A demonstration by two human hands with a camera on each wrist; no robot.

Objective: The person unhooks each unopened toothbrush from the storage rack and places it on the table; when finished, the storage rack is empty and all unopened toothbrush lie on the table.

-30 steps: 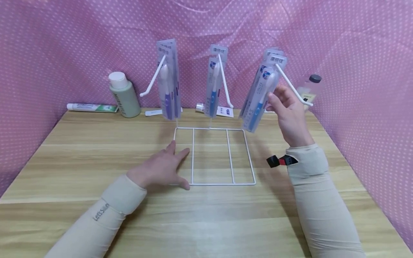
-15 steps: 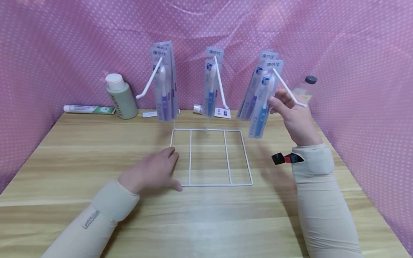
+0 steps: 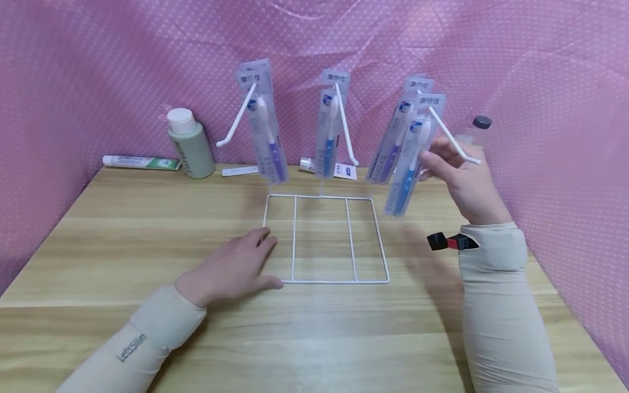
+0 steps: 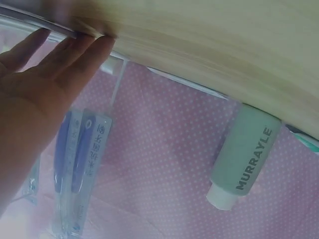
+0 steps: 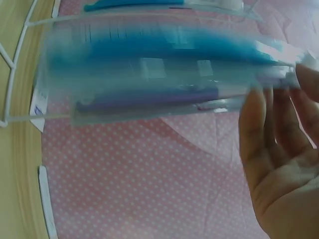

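Note:
My right hand (image 3: 464,177) pinches the edge of a packaged blue toothbrush (image 3: 407,180) between thumb and fingers. That pack hangs on the right prong (image 3: 454,136) of a white wire rack, forward of a packaged purple toothbrush (image 3: 391,158) on the same prong. In the right wrist view the blue toothbrush pack (image 5: 149,55) is blurred, its edge at my fingertips. On the table my left hand (image 3: 228,270) lies at the left side of the rack's wire base (image 3: 339,282), fingers spread and touching it. More toothbrush packs (image 3: 267,136) hang on the left prong; another (image 3: 330,131) is on the middle one.
Along the table's back edge are a green bottle (image 3: 191,147), a toothpaste tube (image 3: 140,162), a second tube (image 3: 344,170) and a dark-capped clear bottle (image 3: 479,128) partly behind my right hand. A pink dotted cloth (image 3: 147,71) surrounds the table.
My right hand has drawn the blue toothbrush pack forward and right along the prong, apart from the purple one behind. My left hand has shifted slightly left, its fingers drawn closer together.

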